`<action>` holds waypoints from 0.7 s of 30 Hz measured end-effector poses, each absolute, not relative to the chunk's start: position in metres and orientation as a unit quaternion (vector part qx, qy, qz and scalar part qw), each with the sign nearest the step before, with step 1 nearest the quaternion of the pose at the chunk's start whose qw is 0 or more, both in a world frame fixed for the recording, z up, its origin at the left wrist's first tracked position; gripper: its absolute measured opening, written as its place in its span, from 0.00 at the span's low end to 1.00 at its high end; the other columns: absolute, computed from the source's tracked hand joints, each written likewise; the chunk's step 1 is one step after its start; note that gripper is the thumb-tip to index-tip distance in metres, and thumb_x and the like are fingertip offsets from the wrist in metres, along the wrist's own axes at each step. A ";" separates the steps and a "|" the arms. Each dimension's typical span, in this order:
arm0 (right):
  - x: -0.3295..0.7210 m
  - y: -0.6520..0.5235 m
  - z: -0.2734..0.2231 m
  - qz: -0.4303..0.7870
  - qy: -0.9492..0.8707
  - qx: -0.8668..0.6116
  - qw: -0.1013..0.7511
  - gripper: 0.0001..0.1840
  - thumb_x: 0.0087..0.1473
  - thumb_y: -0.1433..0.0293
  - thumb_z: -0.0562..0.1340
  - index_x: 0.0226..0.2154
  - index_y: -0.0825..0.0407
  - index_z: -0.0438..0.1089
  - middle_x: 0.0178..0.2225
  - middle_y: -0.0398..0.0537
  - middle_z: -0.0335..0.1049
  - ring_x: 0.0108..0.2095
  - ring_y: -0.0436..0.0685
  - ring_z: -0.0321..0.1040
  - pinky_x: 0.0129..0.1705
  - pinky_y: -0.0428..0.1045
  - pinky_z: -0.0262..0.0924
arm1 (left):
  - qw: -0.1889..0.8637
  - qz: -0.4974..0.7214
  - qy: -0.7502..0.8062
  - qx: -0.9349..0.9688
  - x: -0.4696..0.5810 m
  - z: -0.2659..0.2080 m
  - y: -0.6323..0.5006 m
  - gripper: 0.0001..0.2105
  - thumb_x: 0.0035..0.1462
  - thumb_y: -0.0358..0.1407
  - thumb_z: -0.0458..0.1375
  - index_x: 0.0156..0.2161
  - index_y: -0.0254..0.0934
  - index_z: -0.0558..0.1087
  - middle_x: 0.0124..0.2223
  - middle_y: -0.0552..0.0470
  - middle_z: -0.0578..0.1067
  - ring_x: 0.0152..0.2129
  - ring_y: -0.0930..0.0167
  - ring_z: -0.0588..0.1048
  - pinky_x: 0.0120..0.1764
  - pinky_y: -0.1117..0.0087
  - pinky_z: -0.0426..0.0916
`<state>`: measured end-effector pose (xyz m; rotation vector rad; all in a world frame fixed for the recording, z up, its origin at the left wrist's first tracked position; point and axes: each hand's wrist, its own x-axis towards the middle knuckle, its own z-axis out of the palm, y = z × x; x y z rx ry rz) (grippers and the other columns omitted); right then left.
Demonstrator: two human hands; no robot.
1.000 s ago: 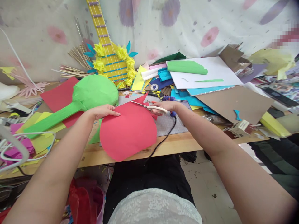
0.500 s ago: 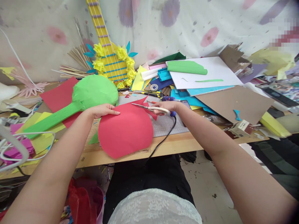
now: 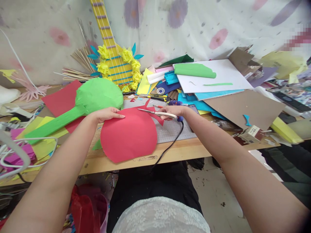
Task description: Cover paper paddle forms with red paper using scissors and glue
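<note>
A rounded sheet of red paper (image 3: 128, 137) is pinched at its upper left edge by my left hand (image 3: 108, 114), thumb on top. My right hand (image 3: 172, 112) is closed round the pale handles of a pair of scissors (image 3: 166, 114). Their blades point left and lie at the sheet's upper edge, where a narrow red offcut (image 3: 156, 117) curls up and hangs beside them. Behind my left hand lies a green paper-covered paddle shape (image 3: 99, 95), round with a long handle, partly over another red sheet (image 3: 63, 97).
A yellow guitar-shaped model (image 3: 116, 68) leans at the wall. A blue glue gun (image 3: 176, 103) with a black cord (image 3: 173, 140) lies by my right hand. A grey cutting mat (image 3: 167, 134), a utility knife (image 3: 157, 97), a white board (image 3: 211, 84) and brown cardboard (image 3: 245, 106) cover the table.
The red sheet has shifted slightly left and up. The strip by the blades now stands up and curls away, cut further along the edge. My hands have barely moved.
</note>
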<state>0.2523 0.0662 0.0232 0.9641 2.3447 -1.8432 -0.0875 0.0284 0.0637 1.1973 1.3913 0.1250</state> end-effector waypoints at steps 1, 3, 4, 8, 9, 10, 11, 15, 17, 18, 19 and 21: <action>0.252 0.066 0.024 -0.582 0.753 0.309 0.006 0.27 0.44 0.49 0.66 0.29 0.54 0.60 0.17 0.34 0.54 0.17 0.42 0.48 0.17 0.42 0.40 | 0.605 0.053 0.601 0.519 -0.088 0.064 0.029 0.25 0.29 0.50 0.72 0.35 0.39 0.79 0.31 0.48 0.81 0.24 0.66 0.79 0.32 0.68 0.76; 0.252 0.066 0.025 -0.569 0.764 0.304 0.012 0.28 0.44 0.47 0.65 0.27 0.54 0.59 0.17 0.35 0.54 0.17 0.43 0.48 0.18 0.42 0.40 | 0.605 0.050 0.600 0.521 -0.088 0.063 0.029 0.25 0.29 0.51 0.72 0.35 0.39 0.79 0.31 0.49 0.81 0.25 0.66 0.79 0.32 0.68 0.75; 0.252 0.066 0.025 -0.564 0.770 0.298 0.015 0.28 0.44 0.46 0.65 0.27 0.54 0.59 0.17 0.35 0.55 0.17 0.43 0.49 0.18 0.43 0.40 | 0.606 0.050 0.599 0.521 -0.088 0.064 0.029 0.25 0.29 0.51 0.72 0.35 0.39 0.79 0.31 0.49 0.81 0.25 0.66 0.79 0.32 0.68 0.75; 0.248 0.066 0.026 -0.551 0.788 0.273 0.013 0.28 0.47 0.45 0.62 0.30 0.54 0.60 0.18 0.36 0.56 0.19 0.44 0.50 0.21 0.44 0.44 | 0.615 0.052 0.588 0.522 -0.084 0.065 0.028 0.25 0.28 0.51 0.72 0.33 0.38 0.79 0.33 0.48 0.81 0.26 0.66 0.79 0.33 0.67 0.75; 0.247 0.066 0.026 -0.546 0.793 0.269 0.011 0.28 0.48 0.45 0.61 0.31 0.54 0.61 0.19 0.36 0.56 0.20 0.44 0.51 0.22 0.44 0.45 | 0.616 0.052 0.588 0.522 -0.082 0.066 0.027 0.25 0.27 0.50 0.72 0.32 0.38 0.79 0.32 0.48 0.81 0.25 0.66 0.79 0.33 0.67 0.75; 0.246 0.066 0.026 -0.541 0.798 0.266 0.009 0.28 0.49 0.45 0.60 0.33 0.55 0.61 0.19 0.36 0.56 0.20 0.44 0.51 0.22 0.44 0.46 | 0.617 0.051 0.587 0.521 -0.080 0.067 0.027 0.25 0.27 0.50 0.72 0.32 0.38 0.79 0.32 0.48 0.81 0.25 0.66 0.79 0.33 0.67 0.75; 0.245 0.066 0.026 -0.536 0.802 0.264 0.006 0.28 0.50 0.46 0.60 0.35 0.55 0.62 0.20 0.36 0.56 0.21 0.44 0.51 0.23 0.44 0.46 | 0.618 0.051 0.586 0.521 -0.078 0.067 0.026 0.24 0.27 0.50 0.72 0.32 0.38 0.79 0.32 0.48 0.81 0.25 0.66 0.78 0.33 0.67 0.75; 0.241 0.068 0.026 -0.536 0.802 0.265 0.001 0.29 0.49 0.47 0.61 0.39 0.56 0.63 0.20 0.36 0.57 0.21 0.44 0.51 0.22 0.44 0.46 | 0.624 0.052 0.578 0.524 -0.073 0.069 0.025 0.25 0.26 0.49 0.73 0.32 0.37 0.79 0.32 0.48 0.81 0.24 0.66 0.78 0.34 0.66 0.74; 0.240 0.068 0.026 -0.546 0.794 0.269 0.003 0.28 0.49 0.47 0.62 0.38 0.55 0.63 0.20 0.35 0.57 0.20 0.44 0.51 0.22 0.44 0.45 | 0.620 0.052 0.578 0.528 -0.073 0.069 0.026 0.25 0.26 0.49 0.73 0.32 0.36 0.79 0.32 0.47 0.81 0.24 0.66 0.78 0.34 0.66 0.74; 0.240 0.067 0.027 -0.552 0.789 0.269 0.003 0.28 0.49 0.47 0.62 0.37 0.55 0.62 0.19 0.35 0.56 0.20 0.44 0.50 0.22 0.44 0.45 | 0.618 0.051 0.579 0.529 -0.073 0.069 0.026 0.25 0.26 0.49 0.73 0.32 0.36 0.79 0.32 0.47 0.81 0.25 0.66 0.78 0.34 0.66 0.74; 0.240 0.067 0.028 -0.558 0.785 0.269 0.004 0.28 0.49 0.47 0.62 0.36 0.55 0.62 0.19 0.35 0.55 0.20 0.44 0.50 0.22 0.44 0.45 | 0.617 0.051 0.580 0.530 -0.073 0.069 0.026 0.26 0.26 0.49 0.73 0.32 0.36 0.79 0.32 0.47 0.81 0.25 0.65 0.78 0.34 0.66 0.74; 0.241 0.067 0.029 -0.569 0.778 0.266 0.008 0.28 0.48 0.47 0.63 0.34 0.54 0.61 0.19 0.34 0.54 0.19 0.43 0.49 0.22 0.44 0.44 | 0.616 0.050 0.581 0.529 -0.073 0.069 0.026 0.26 0.25 0.49 0.73 0.33 0.36 0.79 0.33 0.46 0.81 0.26 0.65 0.78 0.34 0.65 0.74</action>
